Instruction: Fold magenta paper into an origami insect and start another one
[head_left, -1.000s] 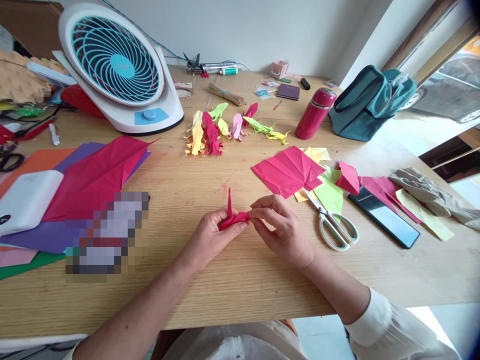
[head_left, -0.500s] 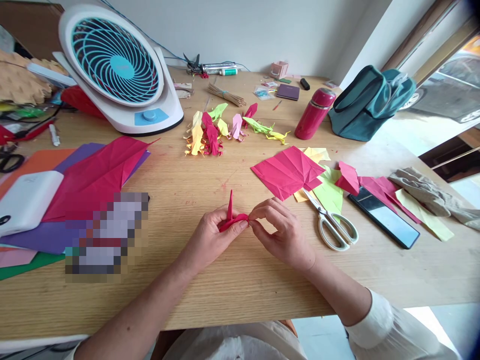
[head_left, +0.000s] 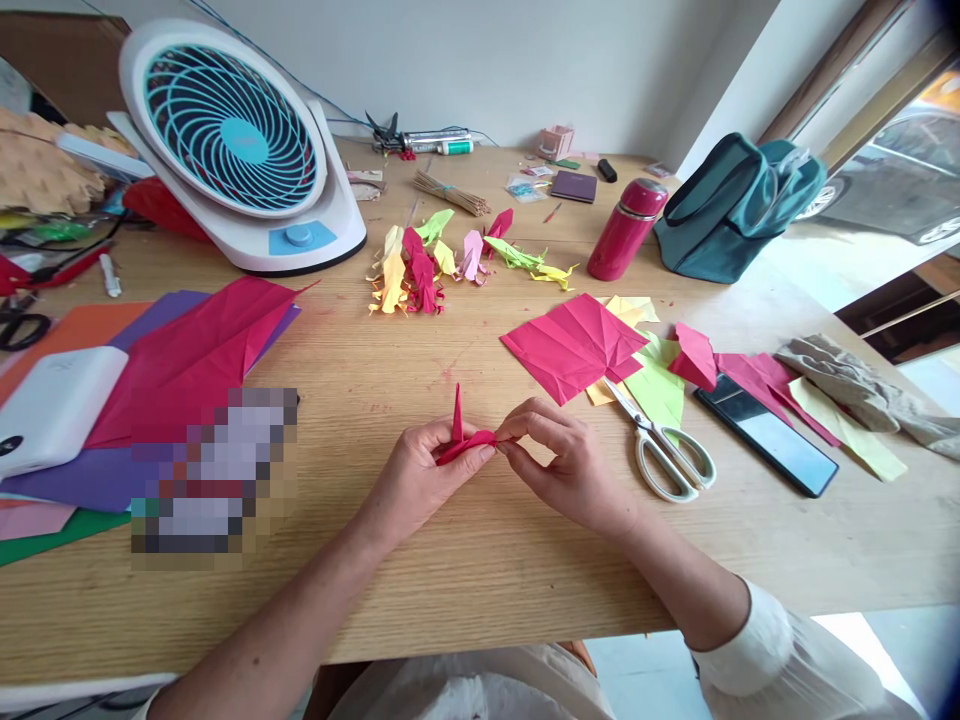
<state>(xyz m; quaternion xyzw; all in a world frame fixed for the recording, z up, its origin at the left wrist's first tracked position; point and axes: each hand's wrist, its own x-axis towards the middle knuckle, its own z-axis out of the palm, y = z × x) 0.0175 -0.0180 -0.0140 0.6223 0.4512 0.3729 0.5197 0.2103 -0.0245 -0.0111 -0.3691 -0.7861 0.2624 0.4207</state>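
Observation:
A small red folded paper piece [head_left: 466, 440] is held above the table's near middle, one narrow point standing straight up. My left hand [head_left: 427, 465] is closed on its body, thumb along the near side. At its right end, the thumb and index finger of my right hand [head_left: 559, 460] pinch the tip; the fingers hide that end. To the right of my right hand lie white-handled scissors [head_left: 667, 455], partly over green paper [head_left: 660, 385]. A creased red paper sheet [head_left: 574, 345] is spread just beyond the hands.
Several folded paper figures [head_left: 424, 270] stand at the back middle. A fan [head_left: 247, 140] and stacked coloured paper [head_left: 195, 360] are at left, beside a white device [head_left: 64, 405]. On the right are a red flask [head_left: 628, 230], teal bag [head_left: 739, 210], phone [head_left: 769, 435] and crumpled cloth [head_left: 862, 385].
Both hands keep hold of the red paper at nearly the same spot. The right fingers have shifted very slightly at its tip; the view has moved a little.

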